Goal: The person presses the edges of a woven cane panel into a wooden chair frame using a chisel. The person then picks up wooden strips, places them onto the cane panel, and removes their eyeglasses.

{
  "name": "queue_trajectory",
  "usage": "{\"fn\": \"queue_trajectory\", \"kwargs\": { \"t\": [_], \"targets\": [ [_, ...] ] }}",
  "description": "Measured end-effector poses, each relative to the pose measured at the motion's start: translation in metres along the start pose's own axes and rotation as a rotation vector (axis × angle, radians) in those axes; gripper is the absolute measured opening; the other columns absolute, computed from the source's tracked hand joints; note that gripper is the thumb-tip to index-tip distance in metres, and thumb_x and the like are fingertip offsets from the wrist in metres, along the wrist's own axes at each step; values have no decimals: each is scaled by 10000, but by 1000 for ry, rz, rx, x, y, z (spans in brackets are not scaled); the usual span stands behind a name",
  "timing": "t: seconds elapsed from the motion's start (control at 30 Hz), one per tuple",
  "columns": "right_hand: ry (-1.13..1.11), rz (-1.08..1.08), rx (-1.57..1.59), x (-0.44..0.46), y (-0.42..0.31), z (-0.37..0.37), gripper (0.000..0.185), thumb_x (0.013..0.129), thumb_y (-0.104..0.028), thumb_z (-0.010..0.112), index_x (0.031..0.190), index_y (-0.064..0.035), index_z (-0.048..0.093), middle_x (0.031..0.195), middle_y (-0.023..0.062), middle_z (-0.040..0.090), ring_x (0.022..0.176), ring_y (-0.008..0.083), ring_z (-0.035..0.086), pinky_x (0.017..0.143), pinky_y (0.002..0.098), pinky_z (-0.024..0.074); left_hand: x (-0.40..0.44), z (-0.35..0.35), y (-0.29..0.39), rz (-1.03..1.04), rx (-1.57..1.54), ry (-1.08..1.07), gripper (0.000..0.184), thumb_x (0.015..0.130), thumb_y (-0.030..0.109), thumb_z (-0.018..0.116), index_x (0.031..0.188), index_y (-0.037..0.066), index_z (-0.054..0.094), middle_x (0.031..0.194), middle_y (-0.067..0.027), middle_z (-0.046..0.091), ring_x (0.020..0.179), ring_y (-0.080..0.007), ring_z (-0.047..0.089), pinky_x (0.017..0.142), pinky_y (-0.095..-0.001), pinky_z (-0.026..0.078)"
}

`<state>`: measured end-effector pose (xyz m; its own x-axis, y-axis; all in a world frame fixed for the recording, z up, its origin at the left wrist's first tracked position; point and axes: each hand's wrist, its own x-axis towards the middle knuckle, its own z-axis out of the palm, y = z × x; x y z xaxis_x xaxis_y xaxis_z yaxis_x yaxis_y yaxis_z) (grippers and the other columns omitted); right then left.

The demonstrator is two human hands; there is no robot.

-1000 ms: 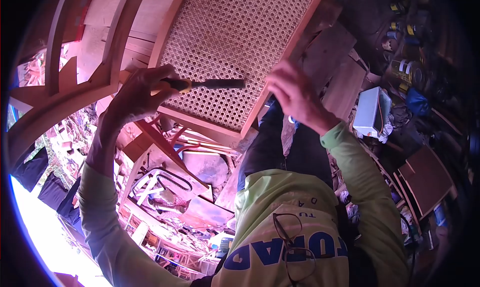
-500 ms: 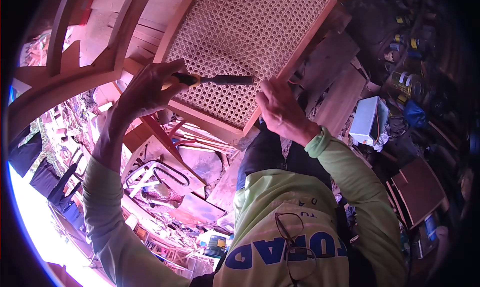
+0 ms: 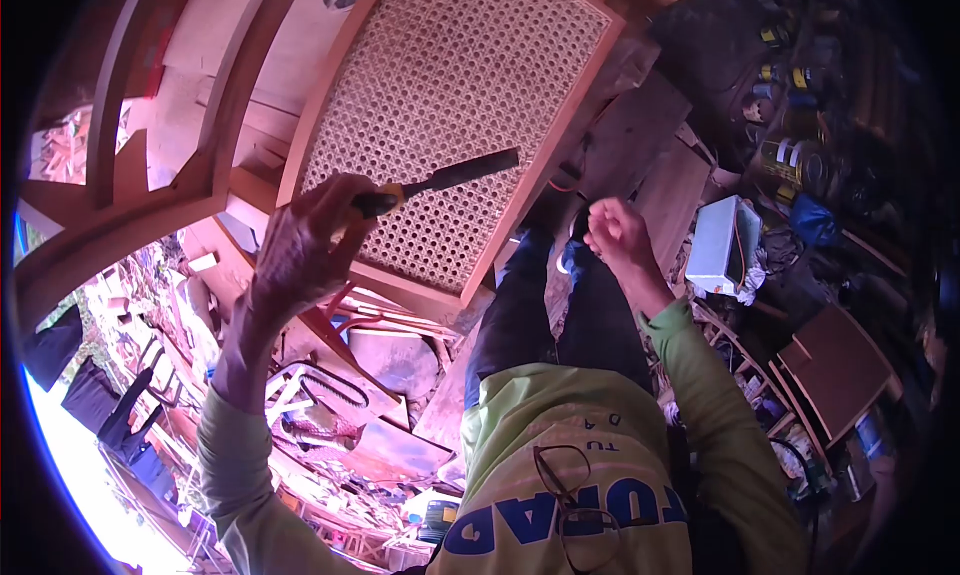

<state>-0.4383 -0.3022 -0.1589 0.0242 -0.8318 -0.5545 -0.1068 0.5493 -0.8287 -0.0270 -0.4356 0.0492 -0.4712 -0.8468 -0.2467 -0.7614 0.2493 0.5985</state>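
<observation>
Two hands (image 3: 312,243) (image 3: 622,237) apart, chisel (image 3: 470,171) near panel (image 3: 455,75) edge

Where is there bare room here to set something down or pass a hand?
The cane panel shows bare mesh beyond the chisel, away from the person, bordered by the wooden frame. A hand could probably pass between that frame and the right hand. It is crowded around the pale box and tins, and between the left hand and the torso.

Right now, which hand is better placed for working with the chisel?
Probably the left hand: it grips the chisel, its blade over the cane panel. The right hand is off the wooden frame, no tool visible.
</observation>
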Motion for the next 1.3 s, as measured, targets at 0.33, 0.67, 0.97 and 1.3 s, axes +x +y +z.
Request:
{"fn": "queue_trajectory", "kwargs": {
  "t": [0.33, 0.67, 0.97, 1.3],
  "targets": [
    [-59, -23, 393, 36, -76, 78, 198, 1064, -113, 734, 1182, 15, 640, 1030, 112, 722, 872, 186, 750, 790, 333, 632, 27, 21, -14, 95, 87, -41, 218, 982, 34, 735, 1189, 80, 687, 953, -96, 740, 822, -280, 757, 699, -428, 598],
    [-146, 185, 143, 15, -74, 123, 329, 1070, -246, 772, 1164, 15, 595, 958, 103, 699, 775, 160, 720, 652, 323, 645, 77, -5, -19, 190, 69, -170, 173, 973, 21, 775, 1127, 48, 701, 999, -104, 780, 860, -280, 797, 726, -414, 631],
    [-187, 302, 178, 19, -85, 111, 369, 1075, -293, 768, 1170, 31, 619, 951, 116, 717, 735, 174, 744, 620, 323, 647, 123, -26, -10, 334, 223, -299, 144, 983, 68, 782, 1086, 65, 681, 926, -86, 773, 769, -312, 750, 672, -459, 575],
    [-111, 56, 75, 18, -53, 122, 316, 1057, -238, 789, 1130, 36, 651, 938, 106, 739, 787, 160, 741, 668, 331, 665, 144, -30, 11, 493, 319, -339, 188, 958, 53, 795, 1107, 73, 681, 833, -100, 695, 696, -313, 693, 620, -451, 545]
  ]
}}
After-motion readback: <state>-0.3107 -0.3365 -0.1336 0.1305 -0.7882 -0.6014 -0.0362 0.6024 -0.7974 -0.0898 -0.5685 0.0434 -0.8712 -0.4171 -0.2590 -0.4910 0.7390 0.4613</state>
